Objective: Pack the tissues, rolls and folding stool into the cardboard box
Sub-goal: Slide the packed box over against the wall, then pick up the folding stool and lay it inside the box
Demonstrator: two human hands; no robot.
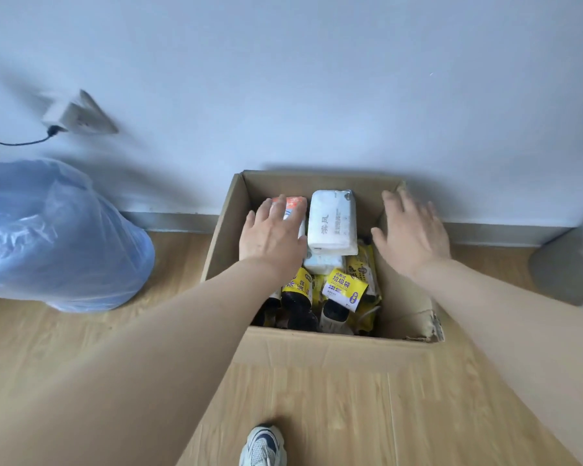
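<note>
An open cardboard box (334, 351) stands on the wooden floor against the wall. Inside lie a white tissue pack (333, 222) on top, another white pack (323, 264) under it, and several black rolls with yellow labels (344, 289) toward the near side. My left hand (271, 232) rests flat on a pack with an orange top (293, 201) at the box's far left. My right hand (413, 230) hovers with fingers spread over the box's right flap, holding nothing. No folding stool is visible.
A large blue plastic bag (54, 237) sits on the floor at left. A wall socket (78, 117) with a black cable is above it. A grey object (569, 264) stands at the right edge. My shoe (263, 445) is near the front.
</note>
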